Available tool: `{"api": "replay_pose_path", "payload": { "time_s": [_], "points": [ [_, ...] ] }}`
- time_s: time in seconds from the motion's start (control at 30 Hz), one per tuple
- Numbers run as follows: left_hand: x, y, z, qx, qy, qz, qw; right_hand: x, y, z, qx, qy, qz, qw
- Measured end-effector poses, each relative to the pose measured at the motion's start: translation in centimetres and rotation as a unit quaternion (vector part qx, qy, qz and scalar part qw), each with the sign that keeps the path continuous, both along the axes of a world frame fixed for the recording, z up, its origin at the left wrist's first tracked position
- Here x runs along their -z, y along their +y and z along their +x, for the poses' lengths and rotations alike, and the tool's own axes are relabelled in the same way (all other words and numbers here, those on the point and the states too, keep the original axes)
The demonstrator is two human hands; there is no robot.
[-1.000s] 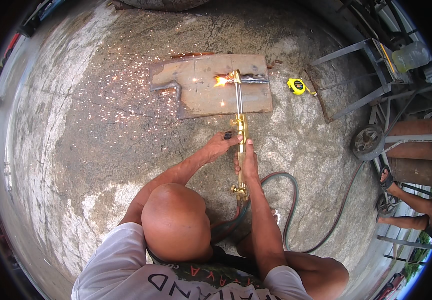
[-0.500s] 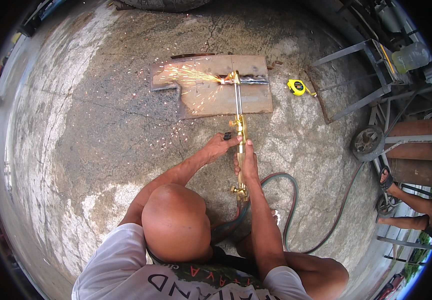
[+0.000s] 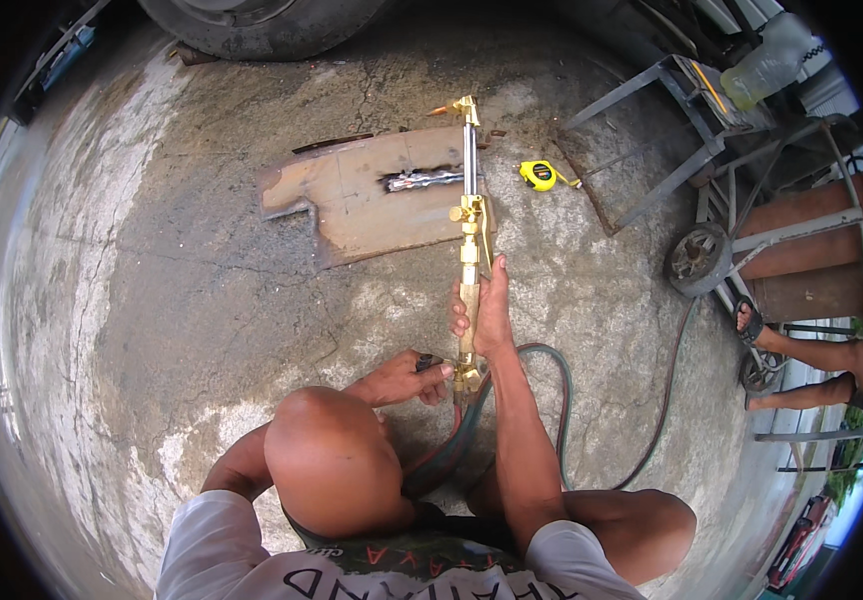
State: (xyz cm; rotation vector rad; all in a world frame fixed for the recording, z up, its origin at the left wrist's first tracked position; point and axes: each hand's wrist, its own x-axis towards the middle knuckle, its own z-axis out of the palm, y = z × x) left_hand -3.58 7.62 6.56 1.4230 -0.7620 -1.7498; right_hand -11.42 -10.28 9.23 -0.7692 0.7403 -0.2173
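Observation:
My right hand (image 3: pixel 490 312) grips the handle of a brass cutting torch (image 3: pixel 470 245), fingers wrapped round it. The torch's head (image 3: pixel 467 110) lies past the far edge of the plate in the picture, its nozzle pointing left. My left hand (image 3: pixel 402 382) is closed on a small black object (image 3: pixel 430 362), thumb at the brass valves (image 3: pixel 467 376) at the torch's base, where red and green hoses attach. A rusty steel plate (image 3: pixel 352 225), notched at left, has a ragged cut (image 3: pixel 422 180) across its right part. A yellow tape measure (image 3: pixel 538 175) lies right of it.
A large tyre (image 3: pixel 262 35) stands at the top. On the right are a metal frame (image 3: pixel 652 190) with a plastic container (image 3: pixel 757 70), a wheeled cart (image 3: pixel 702 250) with rusty cylinders (image 3: pixel 802 290), and another person's legs (image 3: pixel 812 355). The floor is cracked concrete (image 3: pixel 202 300).
The spark spray at the plate is gone. The torch head has moved off the cut toward the top. My left hand has moved from the torch's middle down to its base valves. The view has shifted.

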Motion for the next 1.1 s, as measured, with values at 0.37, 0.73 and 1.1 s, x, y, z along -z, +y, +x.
{"api": "replay_pose_path", "payload": {
  "time_s": [0.37,0.73,1.1],
  "points": [
    [-8.6,-5.1,4.9,0.146,-0.620,-0.573,0.515,-9.7,-4.8,0.9,0.058,-0.041,0.004,0.997],
    [-29.6,-10.6,5.1,0.057,-0.586,-0.694,0.414,-25.9,-8.8,-4.0,0.015,-0.120,0.018,0.993],
    [-36.4,-22.3,-1.1,-0.112,-0.615,-0.447,0.640,-28.2,-7.0,-9.5,0.086,-0.031,-0.216,0.972]
  ]
}}
